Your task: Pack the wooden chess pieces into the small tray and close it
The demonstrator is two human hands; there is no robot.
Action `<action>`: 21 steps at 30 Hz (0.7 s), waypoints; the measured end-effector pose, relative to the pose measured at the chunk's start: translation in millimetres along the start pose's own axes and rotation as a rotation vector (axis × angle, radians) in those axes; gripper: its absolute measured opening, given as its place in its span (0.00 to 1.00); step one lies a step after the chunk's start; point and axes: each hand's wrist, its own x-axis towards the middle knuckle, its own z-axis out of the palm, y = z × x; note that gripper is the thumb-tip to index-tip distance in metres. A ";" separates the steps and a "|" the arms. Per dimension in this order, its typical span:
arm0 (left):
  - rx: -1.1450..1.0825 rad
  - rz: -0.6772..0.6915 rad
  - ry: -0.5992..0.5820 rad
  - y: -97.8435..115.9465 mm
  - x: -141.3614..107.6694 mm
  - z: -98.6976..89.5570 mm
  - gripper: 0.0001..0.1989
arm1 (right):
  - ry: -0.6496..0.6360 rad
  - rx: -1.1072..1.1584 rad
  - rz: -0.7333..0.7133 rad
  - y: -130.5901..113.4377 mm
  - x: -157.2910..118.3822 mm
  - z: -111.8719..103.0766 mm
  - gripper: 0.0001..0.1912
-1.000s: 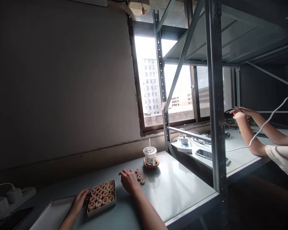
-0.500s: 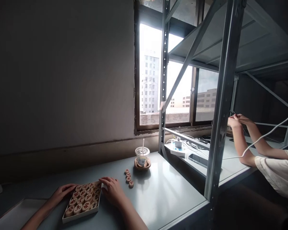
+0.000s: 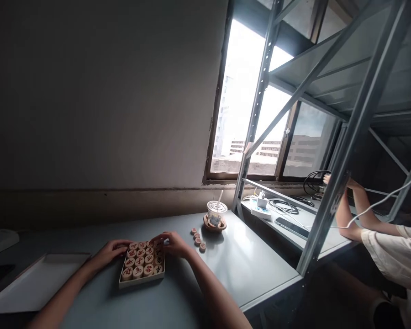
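Observation:
A shallow white box (image 3: 142, 282) of wooden xiangqi pieces (image 3: 148, 270) sits on the table in front of me. The pieces stand in rows, most with red characters and those along the right side with black ones. My left hand (image 3: 113, 252) is at the box's far left corner, its thumb and fingers against the edge. At the far right corner, my right hand (image 3: 174, 244) bends its fingers over the rim and partly covers the end piece. Several loose xiangqi pieces (image 3: 197, 240) lie in a short line to the right of my right hand.
A lidded cup with a straw (image 3: 216, 214) stands in a brown holder (image 3: 215, 228) behind the loose pieces. The white box lid (image 3: 37, 283) lies at left. A metal shelf frame (image 3: 342, 151) rises at right, with a phone (image 3: 292, 227), power strip (image 3: 260, 212) and another person's arms (image 3: 345, 214) beyond.
My view has tilted and shifted, so the box appears farther right. My right hand has moved from beside the box onto its far right corner, fingers now bent over the rim.

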 end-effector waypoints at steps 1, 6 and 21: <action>0.001 0.009 0.011 3.2 -2.3 0.9 0.22 | -0.040 0.019 -0.019 -1.8 2.9 0.1 0.17; 0.017 -0.048 0.006 17.4 -12.0 3.8 0.24 | -0.066 0.138 -0.049 -2.7 13.1 10.2 0.15; -0.053 -0.080 -0.109 24.9 -11.5 0.9 0.25 | -0.082 0.060 -0.087 7.2 18.2 32.1 0.16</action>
